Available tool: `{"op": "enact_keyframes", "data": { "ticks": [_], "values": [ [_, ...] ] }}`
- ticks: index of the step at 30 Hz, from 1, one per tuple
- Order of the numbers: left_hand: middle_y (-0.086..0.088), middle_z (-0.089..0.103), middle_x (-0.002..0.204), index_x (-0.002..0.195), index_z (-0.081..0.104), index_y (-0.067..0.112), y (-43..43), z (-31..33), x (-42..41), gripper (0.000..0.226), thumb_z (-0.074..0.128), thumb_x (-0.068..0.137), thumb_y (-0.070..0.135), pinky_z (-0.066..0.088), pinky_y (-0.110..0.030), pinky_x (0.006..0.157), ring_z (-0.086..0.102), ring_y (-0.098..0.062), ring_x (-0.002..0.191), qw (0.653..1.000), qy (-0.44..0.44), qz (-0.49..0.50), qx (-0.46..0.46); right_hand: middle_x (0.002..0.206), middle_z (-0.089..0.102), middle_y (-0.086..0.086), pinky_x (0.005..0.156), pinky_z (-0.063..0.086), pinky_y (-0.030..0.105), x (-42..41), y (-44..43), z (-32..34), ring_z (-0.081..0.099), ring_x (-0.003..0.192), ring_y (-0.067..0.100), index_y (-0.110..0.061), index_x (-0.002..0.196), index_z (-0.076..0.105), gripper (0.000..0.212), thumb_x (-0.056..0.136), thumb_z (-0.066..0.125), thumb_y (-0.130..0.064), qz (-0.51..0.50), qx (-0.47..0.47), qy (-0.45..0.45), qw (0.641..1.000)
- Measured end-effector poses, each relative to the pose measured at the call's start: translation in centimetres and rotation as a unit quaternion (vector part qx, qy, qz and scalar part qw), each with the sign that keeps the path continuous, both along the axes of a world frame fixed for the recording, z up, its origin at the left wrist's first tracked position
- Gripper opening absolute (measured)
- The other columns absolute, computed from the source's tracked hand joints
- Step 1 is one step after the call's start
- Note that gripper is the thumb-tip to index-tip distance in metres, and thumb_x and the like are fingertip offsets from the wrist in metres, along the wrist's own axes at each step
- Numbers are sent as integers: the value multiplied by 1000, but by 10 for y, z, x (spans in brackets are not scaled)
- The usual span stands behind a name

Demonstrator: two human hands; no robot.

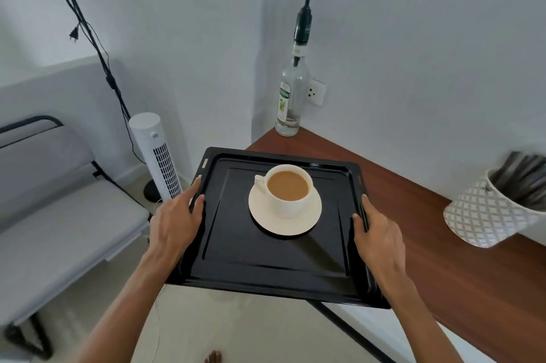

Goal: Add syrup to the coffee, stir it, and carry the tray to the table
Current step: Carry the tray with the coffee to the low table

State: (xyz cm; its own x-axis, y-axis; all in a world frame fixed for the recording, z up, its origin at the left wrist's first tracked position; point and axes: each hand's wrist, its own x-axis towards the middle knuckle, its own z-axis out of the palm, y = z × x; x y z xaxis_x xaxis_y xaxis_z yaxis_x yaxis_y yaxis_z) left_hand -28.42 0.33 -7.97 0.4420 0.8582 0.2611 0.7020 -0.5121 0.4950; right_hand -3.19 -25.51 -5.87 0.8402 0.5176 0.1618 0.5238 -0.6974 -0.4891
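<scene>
A black metal tray (266, 268) is held in the air, partly over the corner of a brown wooden table (428, 244) and partly over the floor. My left hand (177, 220) grips its left rim and my right hand (375, 232) grips its right rim, thumbs on top. On the tray stands a white cup (288, 189) of milky coffee on a white saucer (298, 223), handle pointing left. A clear syrup bottle (291, 96) with a tall black pump stands at the table's far corner by the wall.
A white patterned pot (487, 215) with dark sticks sits on the table at right. A white tower fan (156, 155) stands on the floor to the left, beside a grey bench (59, 215). Cables hang down the wall. A wall socket (316, 92) is behind the bottle.
</scene>
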Motion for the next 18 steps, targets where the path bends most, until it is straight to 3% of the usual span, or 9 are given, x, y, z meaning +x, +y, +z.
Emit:
{"op": "enact_keyframes", "data": {
  "ticks": [3, 6, 10, 15, 18],
  "values": [
    [-14, 72, 74, 150, 50, 28, 3, 1, -29, 47, 52, 103, 33, 38, -28, 44, 52, -21, 51, 999, 1, 39, 6, 89, 72, 8, 62, 53, 34, -11, 21, 3, 63, 74, 26, -25, 154, 44, 50, 104, 52, -23, 38, -5, -4, 999],
    [-1, 57, 60, 148, 52, 25, 5, 6, -59, 46, 55, 102, 30, 26, -18, 43, 41, -8, 44, 997, -4, 75, -2, 91, 72, 8, 64, 54, 34, -25, 44, 5, 63, 75, 25, -24, 154, 44, 50, 104, 52, -24, 71, -2, -5, 997],
    [-1, 61, 61, 147, 54, 20, 10, 10, -101, 47, 58, 101, 30, 33, -24, 46, 48, -14, 46, 994, -19, 103, -9, 94, 74, 8, 72, 58, 38, -47, 77, 6, 67, 81, 27, -23, 154, 44, 51, 104, 53, -22, 119, 8, -5, 993],
    [-17, 78, 86, 150, 51, 24, 17, 14, -161, 53, 61, 99, 37, 48, -37, 62, 69, -34, 71, 986, -28, 165, -24, 92, 74, 7, 74, 59, 40, -87, 122, 5, 69, 83, 27, -23, 155, 43, 51, 104, 52, -22, 178, 16, 1, 984],
    [-5, 66, 67, 150, 50, 22, 22, 17, -193, 53, 61, 100, 35, 41, -28, 52, 57, -15, 50, 983, -28, 181, -21, 93, 76, 9, 75, 57, 38, -112, 147, 4, 69, 82, 27, -20, 154, 45, 51, 103, 53, -21, 197, 28, 3, 980]
  ]
}}
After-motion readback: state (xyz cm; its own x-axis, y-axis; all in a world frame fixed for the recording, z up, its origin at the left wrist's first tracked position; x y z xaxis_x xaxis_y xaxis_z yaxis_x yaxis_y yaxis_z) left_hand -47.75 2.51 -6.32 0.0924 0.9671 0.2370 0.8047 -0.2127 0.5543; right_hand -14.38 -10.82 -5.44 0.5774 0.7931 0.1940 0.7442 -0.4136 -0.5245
